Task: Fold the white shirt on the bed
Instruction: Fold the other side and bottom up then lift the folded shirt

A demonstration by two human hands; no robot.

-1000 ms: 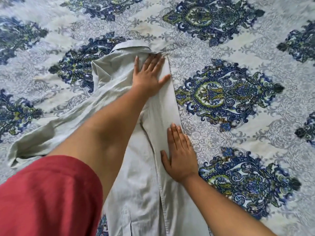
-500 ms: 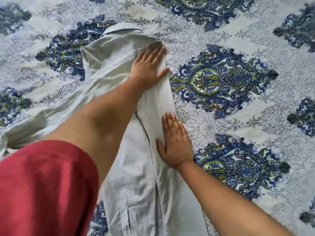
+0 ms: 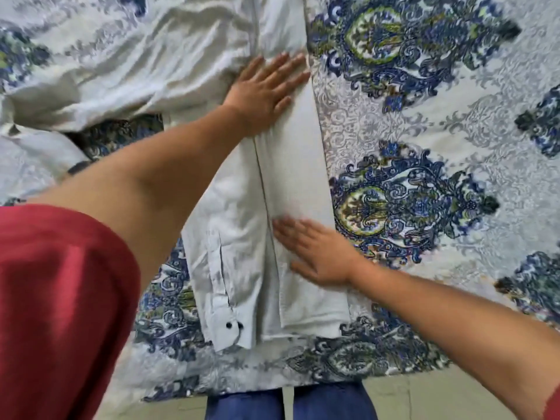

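- I am watching the white shirt (image 3: 291,177) lying lengthwise on the bed (image 3: 424,131), folded into a long strip, its hem ending near the bed's near edge.
- The strip's right edge is running straight, and the patterned bedspread is lying bare well out to the right of it (the widest open stretch in view).
- A sleeve is lying down the strip's left side, its cuff (image 3: 225,331) with two dark buttons resting just beside the hem; looser shirt cloth is bunching up at the upper left.
- My left hand (image 3: 263,92) is pressing flat on the upper strip, fingers (image 3: 285,65) straight and spread, gripping nothing.
- My right hand (image 3: 318,256) is lying flat lower down, fingers (image 3: 288,234) straight and pointing left across the fold; they are blurring, and they are holding nothing.
- A red sleeve (image 3: 60,298) is filling the lower left corner.
- Past the bed's edge I am seeing pale floor (image 3: 424,395) and blue trouser legs (image 3: 330,401).
- Compared with half a second ago, the view is sitting lower: the collar is gone from sight, while the hem, cuff and bed edge are showing now.
- The left hand is resting farther down the shirt than before, and the right hand, which was pointing up along the right edge, is now turned across the strip.
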